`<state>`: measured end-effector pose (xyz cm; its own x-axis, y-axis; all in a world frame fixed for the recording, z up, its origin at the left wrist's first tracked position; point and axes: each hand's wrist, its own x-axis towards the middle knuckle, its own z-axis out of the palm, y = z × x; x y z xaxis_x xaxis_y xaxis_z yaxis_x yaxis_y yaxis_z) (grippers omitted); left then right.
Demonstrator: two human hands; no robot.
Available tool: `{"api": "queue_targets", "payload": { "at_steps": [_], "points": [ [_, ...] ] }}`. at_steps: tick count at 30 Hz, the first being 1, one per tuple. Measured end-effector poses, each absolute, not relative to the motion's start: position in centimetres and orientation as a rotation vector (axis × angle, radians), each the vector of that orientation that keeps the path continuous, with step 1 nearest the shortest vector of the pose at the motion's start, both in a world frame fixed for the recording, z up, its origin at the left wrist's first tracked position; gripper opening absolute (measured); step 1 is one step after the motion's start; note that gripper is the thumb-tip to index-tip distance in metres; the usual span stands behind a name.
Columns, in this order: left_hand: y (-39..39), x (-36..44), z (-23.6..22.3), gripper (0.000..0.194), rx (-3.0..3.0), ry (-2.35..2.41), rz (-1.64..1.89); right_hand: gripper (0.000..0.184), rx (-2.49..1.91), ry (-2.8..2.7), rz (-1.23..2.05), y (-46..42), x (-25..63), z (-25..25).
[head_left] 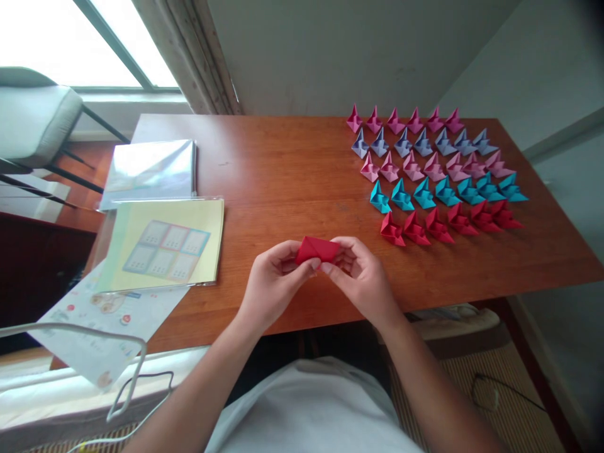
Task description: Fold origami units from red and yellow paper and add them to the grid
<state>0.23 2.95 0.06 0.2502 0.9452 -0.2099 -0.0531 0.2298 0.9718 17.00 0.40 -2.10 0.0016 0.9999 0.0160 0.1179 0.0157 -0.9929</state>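
Note:
A folded red piece of origami paper (317,249) is held up between both hands over the near edge of the table. My left hand (278,277) pinches its left end, thumb on the near side. At the other end my right hand (361,274) grips it the same way, with the two thumb tips close together below the paper. Creases run slantwise across its face. To the right, a row of red folded paper figures (438,226) stands on the table, the row nearest to my right hand.
Behind the red row stand rows of turquoise (446,192), light pink (433,167), lavender (423,143) and magenta (415,121) figures on the wooden table (283,170). At left lie a yellow paper pack (214,245), a clear-wrapped pack (151,167) and a printed sheet (113,321). A white cable (94,328) crosses lower left.

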Motion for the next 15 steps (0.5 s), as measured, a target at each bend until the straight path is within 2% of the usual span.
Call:
{"api": "queue_targets", "payload": {
  "at_steps": [4,9,15],
  "points": [
    [3.0,0.1,-0.1,0.017,1.130,1.066,0.908,0.004,-1.330,-1.534,0.914,0.7,17.0,-1.7],
    [3.7,-1.6,0.0,0.011,1.675,1.187,0.972,0.017,-1.284,-1.855,0.476,1.2,17.8,-1.6],
    [3.5,-3.0,-1.0,0.022,2.523,1.231,0.818,0.020,-1.270,-2.175,0.046,1.3,18.8,-2.6]
  ]
}}
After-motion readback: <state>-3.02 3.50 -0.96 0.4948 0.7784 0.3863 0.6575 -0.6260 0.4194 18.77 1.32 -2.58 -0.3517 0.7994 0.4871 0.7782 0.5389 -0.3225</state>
